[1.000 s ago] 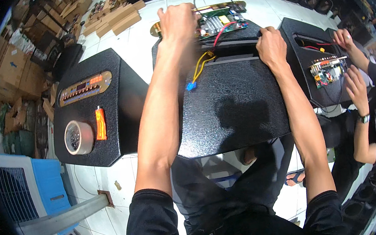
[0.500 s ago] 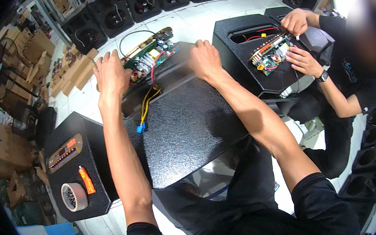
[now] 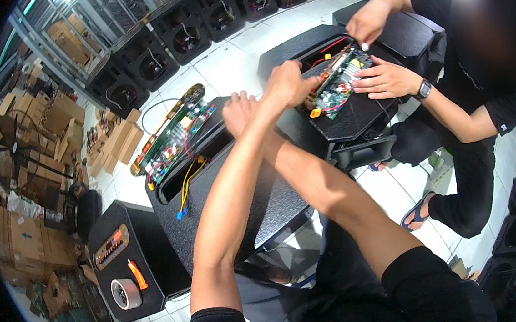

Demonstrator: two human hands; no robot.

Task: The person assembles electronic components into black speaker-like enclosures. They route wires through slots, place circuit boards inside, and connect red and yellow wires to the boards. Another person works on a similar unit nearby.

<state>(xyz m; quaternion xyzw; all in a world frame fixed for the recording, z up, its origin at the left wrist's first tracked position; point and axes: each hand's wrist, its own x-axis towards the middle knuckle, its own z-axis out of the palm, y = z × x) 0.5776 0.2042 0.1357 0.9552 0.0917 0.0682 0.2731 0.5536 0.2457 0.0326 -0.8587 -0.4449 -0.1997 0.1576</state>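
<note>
My forearms cross over a black speaker cabinet [image 3: 211,194]. My left hand [image 3: 289,84] passes over the right arm, its fingers curled beside the edge of the co-worker's circuit board [image 3: 335,90]; what they hold, if anything, is hidden. Fingers bent over the cabinet's far edge, my right hand [image 3: 243,112] grips it near the slot's right end. A long amplifier circuit board [image 3: 173,135] with a gold panel lies along the slot, to the left of both hands. Yellow wires with a blue connector [image 3: 181,214] hang from the slot onto the cabinet top.
At right, a co-worker's hands [image 3: 387,77] work at the board on a second cabinet [image 3: 355,124]. A smaller cabinet [image 3: 148,254] at left bears a tape roll [image 3: 126,293] of small dark parts and an orange tube [image 3: 137,274]. Cardboard pieces [image 3: 118,138] lie on the floor.
My left hand has left the amplifier board and crossed over my right arm toward the co-worker's cabinet. The right hand stays at the cabinet edge. The whole view has shifted.
</note>
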